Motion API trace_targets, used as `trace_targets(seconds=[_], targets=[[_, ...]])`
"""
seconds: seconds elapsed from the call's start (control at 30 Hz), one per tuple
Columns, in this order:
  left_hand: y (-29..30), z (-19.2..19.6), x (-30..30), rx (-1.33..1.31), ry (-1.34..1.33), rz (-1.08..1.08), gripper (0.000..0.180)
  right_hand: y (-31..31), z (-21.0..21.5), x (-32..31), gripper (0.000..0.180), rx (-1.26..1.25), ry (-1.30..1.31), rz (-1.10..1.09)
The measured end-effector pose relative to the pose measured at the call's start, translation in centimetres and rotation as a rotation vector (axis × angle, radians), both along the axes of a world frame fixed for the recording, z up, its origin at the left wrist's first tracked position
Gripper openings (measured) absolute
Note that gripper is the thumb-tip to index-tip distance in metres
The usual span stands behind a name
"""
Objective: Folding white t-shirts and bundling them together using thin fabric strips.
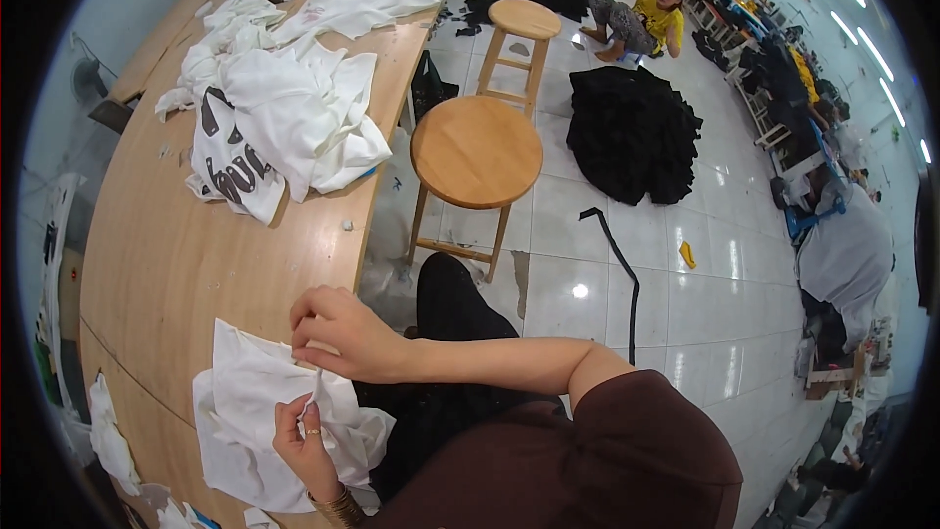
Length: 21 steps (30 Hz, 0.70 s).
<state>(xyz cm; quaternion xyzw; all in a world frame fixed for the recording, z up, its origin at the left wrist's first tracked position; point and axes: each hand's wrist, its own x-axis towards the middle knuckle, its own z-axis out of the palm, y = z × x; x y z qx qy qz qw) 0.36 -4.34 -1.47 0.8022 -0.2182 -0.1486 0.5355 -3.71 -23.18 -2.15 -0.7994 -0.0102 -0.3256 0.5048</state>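
Observation:
A white cloth garment (pixel 255 426) lies crumpled at the table's near edge, partly over my lap. My left hand (pixel 305 441), with a ring and a bracelet on it, pinches a raised fold of this garment between thumb and fingers. Just above it is my right hand (pixel 343 333), its fingers curled in and the thumb close to the fingertips. The raised fold runs up toward that thumb. Whatever the right fingers grip, if anything, is too small or hidden to make out.
On the wooden table (pixel 225 264) lies a heap of white garments (pixel 304 108), one with a dark print. Two wooden stools (pixel 477 152) stand beside it. Black cloth (pixel 632 132) is piled on the tiled floor, near a crouching person (pixel 646 15) in yellow. A black strip (pixel 622 260) lies closer.

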Motion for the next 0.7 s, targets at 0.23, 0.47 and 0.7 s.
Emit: trace_targets(seconds=[0.23, 0.47, 0.7], targets=[[0.3, -0.1, 0.0, 0.025, -0.006, -0.031, 0.008, 0.1, 0.2, 0.5, 0.019, -0.135, 0.004, -0.006], [0.2, 0.0, -0.1, -0.119, -0.036, 0.077, 0.011, -0.3, 0.7, 0.0, 0.019, -0.351, -0.002, 0.256], [1.9, 0.4, -0.7, -0.134, 0.124, 0.077, 0.010, 1.7, 1.0, 1.5, 0.011, -0.217, 0.059, 0.376]])
